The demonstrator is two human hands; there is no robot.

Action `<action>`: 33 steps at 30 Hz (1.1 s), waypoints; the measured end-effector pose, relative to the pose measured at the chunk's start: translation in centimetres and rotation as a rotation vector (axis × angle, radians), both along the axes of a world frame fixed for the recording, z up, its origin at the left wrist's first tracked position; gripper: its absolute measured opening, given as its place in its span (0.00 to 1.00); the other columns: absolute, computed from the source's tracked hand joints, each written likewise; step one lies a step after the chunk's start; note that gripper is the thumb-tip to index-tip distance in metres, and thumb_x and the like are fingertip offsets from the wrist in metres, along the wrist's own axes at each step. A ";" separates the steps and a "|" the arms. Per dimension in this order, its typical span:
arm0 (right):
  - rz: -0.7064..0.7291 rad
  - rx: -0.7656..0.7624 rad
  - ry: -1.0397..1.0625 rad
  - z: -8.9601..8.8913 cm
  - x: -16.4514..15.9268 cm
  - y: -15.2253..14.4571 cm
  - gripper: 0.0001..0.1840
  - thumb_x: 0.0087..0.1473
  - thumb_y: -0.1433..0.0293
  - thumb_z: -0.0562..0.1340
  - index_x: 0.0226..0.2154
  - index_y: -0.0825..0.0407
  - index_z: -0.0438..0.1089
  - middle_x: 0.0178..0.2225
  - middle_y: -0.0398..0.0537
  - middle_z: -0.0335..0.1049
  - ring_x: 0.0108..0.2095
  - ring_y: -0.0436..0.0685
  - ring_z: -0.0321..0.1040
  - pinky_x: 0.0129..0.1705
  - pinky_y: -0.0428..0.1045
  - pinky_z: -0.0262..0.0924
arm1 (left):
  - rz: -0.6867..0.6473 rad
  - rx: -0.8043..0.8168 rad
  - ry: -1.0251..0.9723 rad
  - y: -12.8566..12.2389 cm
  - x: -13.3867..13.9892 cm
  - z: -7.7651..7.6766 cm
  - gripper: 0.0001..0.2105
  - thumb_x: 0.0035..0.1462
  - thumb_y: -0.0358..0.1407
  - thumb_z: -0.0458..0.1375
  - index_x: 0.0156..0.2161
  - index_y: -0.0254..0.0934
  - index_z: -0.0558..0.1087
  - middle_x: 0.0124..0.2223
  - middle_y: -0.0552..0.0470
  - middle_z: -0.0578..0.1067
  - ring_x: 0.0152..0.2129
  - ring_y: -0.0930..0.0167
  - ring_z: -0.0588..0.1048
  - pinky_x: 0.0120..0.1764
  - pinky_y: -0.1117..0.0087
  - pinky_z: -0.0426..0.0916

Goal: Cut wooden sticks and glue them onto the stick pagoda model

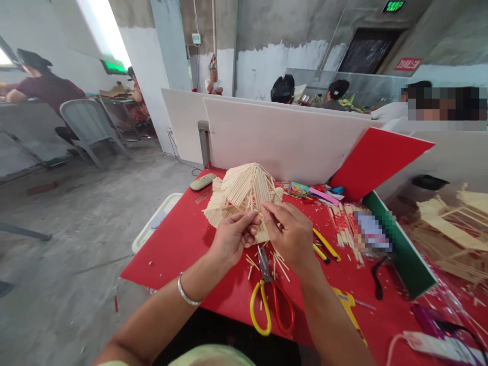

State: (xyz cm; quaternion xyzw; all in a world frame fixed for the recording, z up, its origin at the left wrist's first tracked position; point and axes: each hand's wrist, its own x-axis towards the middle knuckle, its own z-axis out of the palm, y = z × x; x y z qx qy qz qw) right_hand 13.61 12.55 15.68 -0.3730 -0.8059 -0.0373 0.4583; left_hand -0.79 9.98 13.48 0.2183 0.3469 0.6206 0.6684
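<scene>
A small house-like model [246, 185] of thin pale wooden sticks, with a sloping roof, stands on the red tabletop. Just in front of its near side is my left hand [234, 236], thumb and forefinger pinched together and a silver bangle on the wrist. Close by on the right, my right hand [292, 229] is also closed in a pinch at the model's front edge. Whatever lies between the fingertips is too small to make out. Scissors [265, 274] with one yellow and one red handle lie below the hands, among short cut sticks [281, 265].
Yellow cutters [328, 245], bundled sticks [345, 229] and a yellow glue gun [347, 307] lie to the right. A green-sided panel [400, 244] and white partition [282, 140] border the table [168, 254]. Another stick model [457, 223] stands far right. Several people sit beyond.
</scene>
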 end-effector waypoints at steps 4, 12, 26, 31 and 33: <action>-0.028 0.052 -0.063 -0.2 -0.1 1.2 0.16 0.58 0.70 0.59 0.48 0.49 0.73 0.33 0.47 0.73 0.35 0.52 0.66 0.42 0.49 0.62 | 0.003 0.016 -0.015 0.5 0.2 0.6 0.12 0.46 0.36 0.69 0.32 0.28 0.75 0.29 0.51 0.76 0.17 0.82 0.70 0.17 0.82 0.62; 0.005 0.096 -0.192 0.4 -0.5 2.2 0.19 0.58 0.68 0.57 0.51 0.47 0.72 0.29 0.45 0.67 0.34 0.53 0.61 0.39 0.50 0.58 | 0.029 0.021 0.004 1.0 0.4 1.0 0.13 0.45 0.36 0.70 0.31 0.28 0.74 0.22 0.54 0.72 0.16 0.79 0.70 0.16 0.80 0.64; 0.011 0.129 -0.316 0.7 -0.1 3.3 0.20 0.58 0.68 0.56 0.52 0.46 0.72 0.29 0.45 0.67 0.34 0.54 0.58 0.35 0.50 0.52 | 0.127 -0.010 0.018 1.3 1.5 1.1 0.14 0.43 0.37 0.70 0.30 0.29 0.73 0.21 0.54 0.73 0.13 0.77 0.70 0.14 0.78 0.64; 0.014 0.149 -0.313 0.8 -0.1 3.6 0.19 0.58 0.68 0.56 0.51 0.47 0.72 0.28 0.45 0.67 0.34 0.54 0.58 0.35 0.50 0.51 | 0.119 -0.017 0.065 1.0 1.6 1.4 0.14 0.46 0.40 0.68 0.30 0.30 0.72 0.21 0.53 0.74 0.13 0.76 0.70 0.13 0.79 0.62; 0.025 0.160 -0.300 0.9 -0.1 3.7 0.19 0.58 0.68 0.56 0.50 0.47 0.73 0.27 0.45 0.67 0.33 0.54 0.57 0.34 0.49 0.51 | 0.106 -0.016 0.086 0.8 1.6 1.4 0.14 0.46 0.40 0.68 0.29 0.30 0.72 0.20 0.53 0.73 0.13 0.76 0.70 0.13 0.79 0.62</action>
